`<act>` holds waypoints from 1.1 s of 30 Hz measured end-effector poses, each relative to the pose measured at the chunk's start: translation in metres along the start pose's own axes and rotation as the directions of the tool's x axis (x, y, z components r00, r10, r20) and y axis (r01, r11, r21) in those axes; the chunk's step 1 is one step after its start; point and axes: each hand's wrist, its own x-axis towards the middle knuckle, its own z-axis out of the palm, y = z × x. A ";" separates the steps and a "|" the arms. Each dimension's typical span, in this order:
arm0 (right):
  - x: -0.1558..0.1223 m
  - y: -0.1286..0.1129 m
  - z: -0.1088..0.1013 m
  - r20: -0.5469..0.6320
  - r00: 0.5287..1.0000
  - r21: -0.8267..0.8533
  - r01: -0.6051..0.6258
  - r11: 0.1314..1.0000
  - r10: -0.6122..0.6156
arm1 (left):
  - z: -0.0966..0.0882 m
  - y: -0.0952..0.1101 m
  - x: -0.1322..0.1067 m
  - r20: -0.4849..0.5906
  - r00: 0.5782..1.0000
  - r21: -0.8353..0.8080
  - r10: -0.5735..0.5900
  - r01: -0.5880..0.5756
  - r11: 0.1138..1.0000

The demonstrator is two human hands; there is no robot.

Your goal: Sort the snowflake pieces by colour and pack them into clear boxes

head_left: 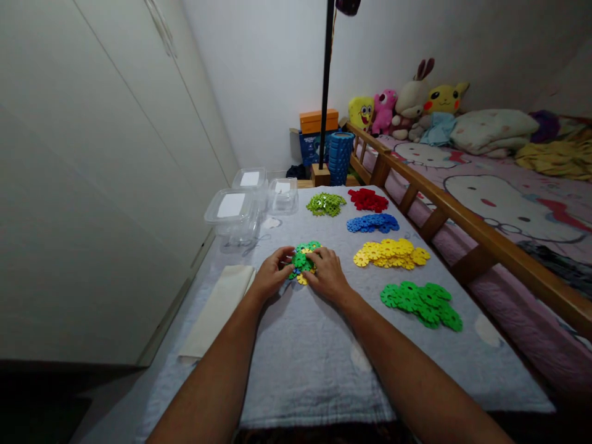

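A cluster of joined or heaped snowflake discs (303,261), mostly green with some yellow and blue, lies on the cloth-covered table between my hands. I cannot tell whether its discs are locked together. On its left side my left hand (274,271) curls its fingers and thumb round the edge. My right hand (329,273) closes on the opposite side, its fingers hiding part of the cluster. To the right are sorted piles of green discs (420,302), yellow discs (388,253) and blue discs (372,222). Farther back lie red pieces (367,200) and lime-green pieces (325,204).
Clear plastic boxes (232,216) with white labels stand at the back left. A folded beige cloth (219,311) lies beside my left forearm. A wooden bed rail (420,185) runs along the right, a white wardrobe (115,185) along the left. A black pole (326,86) rises behind the table.
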 end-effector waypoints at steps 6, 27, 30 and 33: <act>-0.004 0.003 -0.002 -0.040 0.999 0.035 0.023 0.999 -0.022 | -0.002 -0.006 0.001 -0.102 0.994 0.186 0.036 -0.016 0.982; 0.002 0.012 0.004 -0.172 0.985 0.316 0.089 0.945 -0.035 | 0.000 0.013 -0.005 0.074 0.986 0.535 0.146 -0.163 0.829; 0.002 0.012 0.001 -0.201 0.979 0.334 0.099 0.937 -0.032 | 0.001 0.011 -0.004 0.073 0.986 0.531 0.149 -0.165 0.831; 0.001 0.011 -0.001 -0.256 0.967 0.367 0.098 0.925 -0.001 | 0.002 0.007 -0.004 0.065 0.983 0.528 0.171 -0.180 0.830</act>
